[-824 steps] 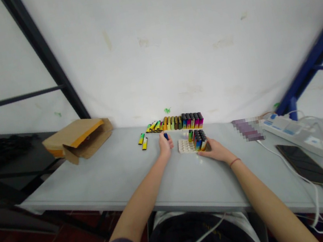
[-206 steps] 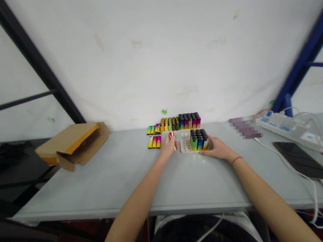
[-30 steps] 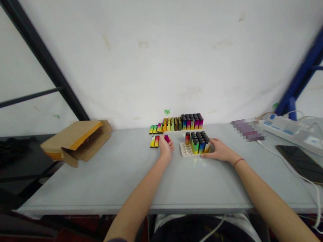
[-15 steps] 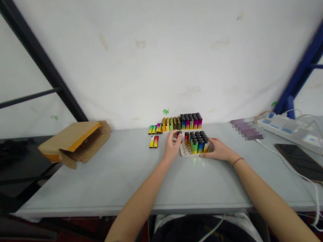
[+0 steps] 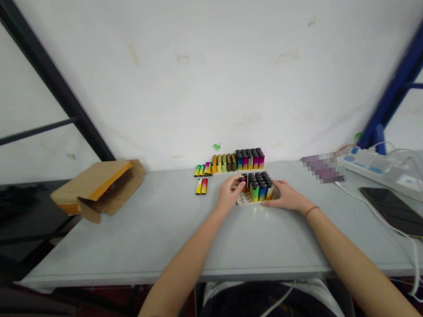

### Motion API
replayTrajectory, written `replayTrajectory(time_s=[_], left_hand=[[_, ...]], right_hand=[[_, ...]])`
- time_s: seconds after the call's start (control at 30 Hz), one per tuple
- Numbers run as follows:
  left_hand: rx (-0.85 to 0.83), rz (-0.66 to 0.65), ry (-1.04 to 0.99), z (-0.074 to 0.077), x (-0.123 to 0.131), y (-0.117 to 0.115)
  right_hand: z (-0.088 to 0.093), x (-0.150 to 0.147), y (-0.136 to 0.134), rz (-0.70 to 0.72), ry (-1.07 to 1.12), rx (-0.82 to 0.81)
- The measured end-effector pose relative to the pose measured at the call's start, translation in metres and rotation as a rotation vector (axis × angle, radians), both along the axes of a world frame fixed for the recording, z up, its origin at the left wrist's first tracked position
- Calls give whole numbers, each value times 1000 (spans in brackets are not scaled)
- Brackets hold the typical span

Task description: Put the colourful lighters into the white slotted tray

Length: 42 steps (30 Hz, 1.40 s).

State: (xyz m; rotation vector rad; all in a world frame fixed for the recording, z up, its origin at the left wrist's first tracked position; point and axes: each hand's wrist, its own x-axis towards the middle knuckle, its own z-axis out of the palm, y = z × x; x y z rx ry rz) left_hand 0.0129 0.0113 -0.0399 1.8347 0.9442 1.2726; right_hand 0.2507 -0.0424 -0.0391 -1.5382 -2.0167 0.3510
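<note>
Several lighters [image 5: 260, 188] with black tops and coloured bodies stand upright in a pale tray [image 5: 244, 200]. Its left part shows bare sockets. My left hand [image 5: 228, 195] reaches over that left side, fingers closed around a dark red lighter [image 5: 245, 181], partly hidden by the fingertips. My right hand [image 5: 288, 197] holds the right side of the tray, with the thumb along the near edge and the fingers behind the lighters. Two loose yellow-and-red lighters [image 5: 201, 186] lie flat to the left of my left hand.
Behind the tray, against the wall, stand more lighters [image 5: 251, 159] in rows, with a few loose lighters [image 5: 202, 170] beside them. An opened cardboard box [image 5: 94, 186] lies at the left. At the right are a phone [image 5: 399, 213], a power strip [image 5: 386, 172] and white cables.
My left hand has moved slightly right and toward me, bringing its fingertips over the tray's left rows. My right hand and the tray stay where they were.
</note>
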Motion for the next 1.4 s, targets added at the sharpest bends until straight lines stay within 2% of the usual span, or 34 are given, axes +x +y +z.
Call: replayTrajectory(time_s=[0.13, 0.23, 0.33, 0.47, 0.57, 0.7, 0.83, 1.0, 1.1, 1.17, 1.4], left_hand=[[57, -9, 78, 5, 0, -6], [194, 47, 190, 11, -4, -5], [245, 233, 318, 18, -16, 4], [126, 563, 645, 25, -43, 14], [35, 694, 869, 26, -60, 15], [16, 677, 949, 26, -62, 12], [66, 532, 948, 23, -49, 9], [71, 375, 847, 16, -39, 11], [57, 255, 682, 12, -36, 14], [31, 231, 518, 11, -34, 16], [-432, 179, -144, 9, -20, 21]], right_hand=[[0, 0, 0, 2, 3, 8], [-1, 0, 1, 1, 13, 23], [0, 0, 0, 2, 18, 16], [1, -1, -1, -4, 16, -6], [2, -1, -1, -11, 23, -10], [2, -1, -1, -2, 26, 3], [1, -1, 0, 2, 2, -12], [-1, 0, 1, -8, -6, 1], [-1, 0, 1, -8, 1, 2], [-1, 0, 0, -6, 6, 2], [0, 0, 0, -3, 10, 6]])
